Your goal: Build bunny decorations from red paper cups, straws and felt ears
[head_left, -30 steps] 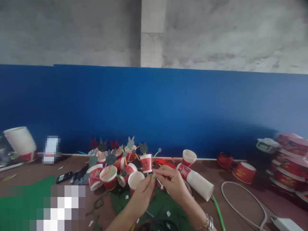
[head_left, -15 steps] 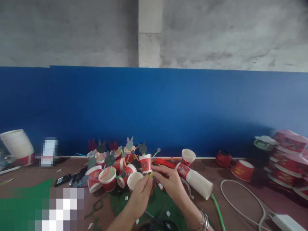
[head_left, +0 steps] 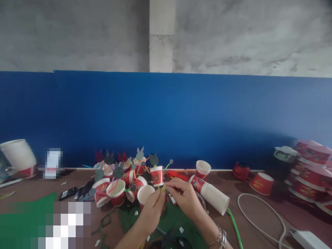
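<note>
- Both hands meet low in the middle: left hand [head_left: 153,207] and right hand [head_left: 183,197] each pinch an end of one thin yellow-green straw [head_left: 163,188], fingertips nearly touching. It's too small to tell what exactly they're doing to it.
- Risk, I'd say: the straw is thin and held right at its tip, so a hard squeeze could kink it or let it slip down among the scraps on the green felt [head_left: 178,216] below.
- The hands sit just beside an open white-lined cup [head_left: 144,193]. An elbow nudge could knock it, or the decorated cups [head_left: 121,174] crowded to the left, since those look top-heavy with their bunny cutouts.
- Counts: two hands, one straw in grip, roughly ten decorated cups (they overlap, so no exact number).
- One stack of cups lying on its side [head_left: 214,197] to the right, one upright cup [head_left: 203,169] behind it.
- One white cable [head_left: 261,216] loops near right, easy to snag.
</note>
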Motion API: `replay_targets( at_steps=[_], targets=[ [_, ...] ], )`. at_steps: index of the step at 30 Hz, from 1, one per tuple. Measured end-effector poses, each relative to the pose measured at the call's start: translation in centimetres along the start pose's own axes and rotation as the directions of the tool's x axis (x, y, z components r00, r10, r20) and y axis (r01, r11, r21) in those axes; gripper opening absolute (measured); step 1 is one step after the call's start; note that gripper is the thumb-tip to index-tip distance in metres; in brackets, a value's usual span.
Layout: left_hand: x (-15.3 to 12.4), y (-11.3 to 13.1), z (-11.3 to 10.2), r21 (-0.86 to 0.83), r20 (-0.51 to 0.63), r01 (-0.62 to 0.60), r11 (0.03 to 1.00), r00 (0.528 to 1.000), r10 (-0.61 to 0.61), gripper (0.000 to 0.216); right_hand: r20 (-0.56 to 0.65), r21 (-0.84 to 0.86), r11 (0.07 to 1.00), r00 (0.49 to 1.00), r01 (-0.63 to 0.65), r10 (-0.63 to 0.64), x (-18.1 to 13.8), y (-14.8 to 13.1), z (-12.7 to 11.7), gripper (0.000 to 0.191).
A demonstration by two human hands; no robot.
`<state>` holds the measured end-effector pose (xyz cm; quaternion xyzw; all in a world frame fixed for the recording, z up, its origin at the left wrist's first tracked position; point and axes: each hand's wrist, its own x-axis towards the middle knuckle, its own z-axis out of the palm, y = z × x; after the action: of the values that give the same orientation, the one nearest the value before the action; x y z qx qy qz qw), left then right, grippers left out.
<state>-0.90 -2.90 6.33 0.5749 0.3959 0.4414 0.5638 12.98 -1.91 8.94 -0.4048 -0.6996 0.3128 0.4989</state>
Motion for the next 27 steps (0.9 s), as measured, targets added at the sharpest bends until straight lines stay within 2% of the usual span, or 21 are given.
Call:
replay_targets(
  at_steps=[3,9,11,14,16,18,20,23,25,27],
  targets=[
    [0.1,0.0,-0.1,-0.045,-0.035,0.016,0.999,0.999,-0.017,0.055,0.000,0.032,0.998,0.999,-0.051,0.051,0.0,0.3,0.2,0.026],
    [0.2,0.0,-0.2,-0.140,-0.006,0.035,0.990,0.999,-0.037,0.054,0.051,-0.113,0.985,0.991,0.129,-0.124,-0.1,-0.2,-0.1,0.027],
    [0.4,0.0,-0.6,-0.157,-0.005,0.042,0.987,0.999,-0.043,0.054,0.024,-0.158,0.980,0.992,0.123,-0.121,0.1,0.4,-0.4,0.029],
    [0.8,0.1,-1.6,-0.198,-0.035,0.033,0.980,0.999,-0.041,0.053,-0.044,-0.260,0.965,0.999,0.001,-0.013,0.6,2.5,-0.6,0.030],
    [1.1,0.1,-2.3,-0.215,-0.051,0.032,0.976,0.998,-0.044,0.052,0.047,-0.428,0.901,0.994,-0.066,0.096,0.7,4.3,-0.1,0.027],
    [1.3,0.1,-2.6,-0.217,-0.072,0.028,0.976,0.996,-0.045,0.052,0.157,-0.590,0.806,0.971,-0.055,0.181,0.6,6.1,0.8,0.023],
    [1.3,0.1,-2.8,-0.212,-0.082,0.026,0.977,0.996,-0.044,0.054,0.222,-0.684,0.730,0.954,0.005,0.202,0.3,7.5,1.9,0.023],
    [1.2,0.3,-2.8,-0.204,-0.080,0.032,0.978,0.996,-0.049,0.055,0.193,-0.752,0.658,0.948,-0.023,0.254,-0.1,8.7,3.0,0.027],
    [1.1,0.6,-2.8,-0.209,-0.084,0.032,0.977,0.995,-0.051,0.055,0.174,-0.730,0.681,0.947,-0.059,0.269,-0.2,8.8,2.9,0.025],
    [1.2,0.7,-2.9,-0.224,-0.087,0.020,0.974,0.995,-0.040,0.054,0.157,-0.606,0.781,0.940,-0.152,0.304,0.1,8.4,2.2,0.018]
  ],
)
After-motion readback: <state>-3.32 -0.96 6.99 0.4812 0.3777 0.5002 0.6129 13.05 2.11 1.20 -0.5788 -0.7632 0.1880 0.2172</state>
